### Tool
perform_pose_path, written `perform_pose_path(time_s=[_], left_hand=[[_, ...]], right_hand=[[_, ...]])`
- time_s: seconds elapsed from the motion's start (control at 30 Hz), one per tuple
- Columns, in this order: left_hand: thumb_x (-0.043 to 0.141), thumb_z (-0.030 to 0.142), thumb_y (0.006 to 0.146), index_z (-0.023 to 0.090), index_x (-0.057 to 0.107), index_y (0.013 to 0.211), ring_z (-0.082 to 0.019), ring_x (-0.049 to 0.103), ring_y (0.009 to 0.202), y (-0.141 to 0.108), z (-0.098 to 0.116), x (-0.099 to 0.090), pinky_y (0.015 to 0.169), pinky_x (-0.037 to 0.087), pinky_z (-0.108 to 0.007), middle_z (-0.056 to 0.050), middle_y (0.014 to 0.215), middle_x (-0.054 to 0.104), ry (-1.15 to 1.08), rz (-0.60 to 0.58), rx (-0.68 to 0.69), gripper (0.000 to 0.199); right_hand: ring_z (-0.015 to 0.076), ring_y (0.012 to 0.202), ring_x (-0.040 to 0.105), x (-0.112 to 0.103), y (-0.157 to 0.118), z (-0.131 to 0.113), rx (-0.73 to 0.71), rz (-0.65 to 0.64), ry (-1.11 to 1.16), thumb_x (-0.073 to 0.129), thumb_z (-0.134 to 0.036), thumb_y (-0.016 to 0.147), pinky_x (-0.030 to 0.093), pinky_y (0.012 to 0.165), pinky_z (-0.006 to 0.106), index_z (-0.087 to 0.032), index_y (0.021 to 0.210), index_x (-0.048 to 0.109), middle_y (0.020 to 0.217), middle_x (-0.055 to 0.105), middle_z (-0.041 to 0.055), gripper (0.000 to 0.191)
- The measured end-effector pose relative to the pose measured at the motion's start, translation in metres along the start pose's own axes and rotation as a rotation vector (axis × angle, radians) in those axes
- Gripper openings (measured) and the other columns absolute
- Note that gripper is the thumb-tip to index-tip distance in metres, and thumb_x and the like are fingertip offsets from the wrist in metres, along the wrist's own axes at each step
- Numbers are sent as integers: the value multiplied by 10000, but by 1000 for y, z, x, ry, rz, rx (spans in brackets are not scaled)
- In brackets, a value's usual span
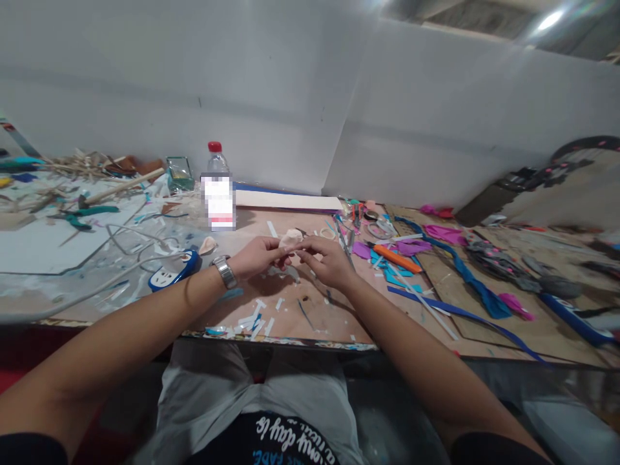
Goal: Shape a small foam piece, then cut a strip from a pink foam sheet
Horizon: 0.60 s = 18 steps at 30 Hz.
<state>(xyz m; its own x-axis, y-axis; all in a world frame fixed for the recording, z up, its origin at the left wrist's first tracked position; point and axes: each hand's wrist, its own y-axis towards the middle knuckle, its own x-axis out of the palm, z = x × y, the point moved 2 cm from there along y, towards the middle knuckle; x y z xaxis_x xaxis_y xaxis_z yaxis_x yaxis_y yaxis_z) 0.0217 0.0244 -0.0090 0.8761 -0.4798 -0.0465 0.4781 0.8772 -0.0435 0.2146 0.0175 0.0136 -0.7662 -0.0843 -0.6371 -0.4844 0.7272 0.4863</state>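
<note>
Between my two hands, above the middle of the table, is a small pale, cream-coloured lump [291, 237] with a rough, rounded outline. My left hand [264, 257], with a metal watch [225, 271] on the wrist, pinches it from the left with fingers closed. From the right, my right hand [324, 259] reaches over with bent fingers, their tips against the lump's lower edge. The fingers cover its underside, and its exact kind does not show. A similar pale piece [208, 245] lies left of my left wrist. Paper scraps [259, 318] are scattered below my hands.
A blue and white power strip [173, 271] with a grey cable sits at left, near green-handled pliers [82, 216]. Behind stands a bottle with a red cap [214, 147]. An orange utility knife [397, 258], purple and blue scraps, and a blue strip [465, 311] lie at right.
</note>
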Motion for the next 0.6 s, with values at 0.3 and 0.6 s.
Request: perform_pose_path(time_s=[0.3, 0.6], left_hand=[[624, 520, 907, 124, 685, 919, -119, 619, 655, 0, -2, 2, 646, 476, -254, -64, 787, 695, 97, -35, 89, 402], [635, 475, 906, 111, 699, 814, -109, 587, 639, -1, 1, 1, 616, 440, -221, -59, 747, 700, 234, 8, 114, 380]], right_hand=[[172, 733, 652, 0, 0, -1, 9, 23, -10, 626, -372, 945, 498, 679, 305, -209, 961, 772, 904, 752, 74, 219], [146, 698, 657, 2, 0, -1, -45, 42, -11, 658, -339, 936, 504, 667, 279, -204, 945, 780, 885, 771, 58, 182]])
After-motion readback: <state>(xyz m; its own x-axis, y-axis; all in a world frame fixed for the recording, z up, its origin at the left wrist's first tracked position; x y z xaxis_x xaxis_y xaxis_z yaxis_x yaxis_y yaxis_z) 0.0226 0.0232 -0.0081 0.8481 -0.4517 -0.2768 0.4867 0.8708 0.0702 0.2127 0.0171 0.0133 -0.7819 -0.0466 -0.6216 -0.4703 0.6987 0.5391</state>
